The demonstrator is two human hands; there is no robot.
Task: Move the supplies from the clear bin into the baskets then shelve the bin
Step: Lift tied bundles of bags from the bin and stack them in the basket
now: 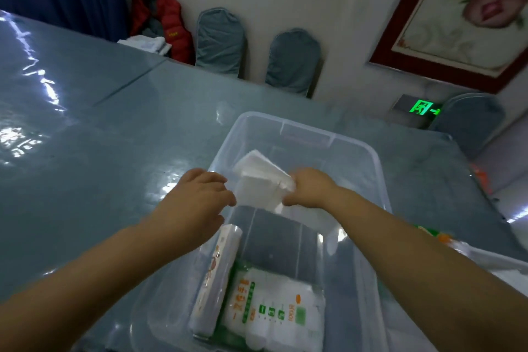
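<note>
The clear bin (368, 151) stands on the blue-grey table in front of me. My right hand (311, 187) grips a white wrapped pack (258, 177) and holds it tilted above the middle of the bin. My left hand (200, 194) hovers at the pack's left side over the bin's left rim, fingers curled, right next to the pack; I cannot tell whether it touches it. Inside the bin, near me, lie a slim white pack with orange print (215, 280) and a white bag with green print (274, 308).
The glossy table (100, 166) stretches away to the left and back. Two blue-grey chair backs (220, 40) stand against the far wall, beside a red jacket (168, 23). A white basket edge (497, 263) with colourful items shows at the right.
</note>
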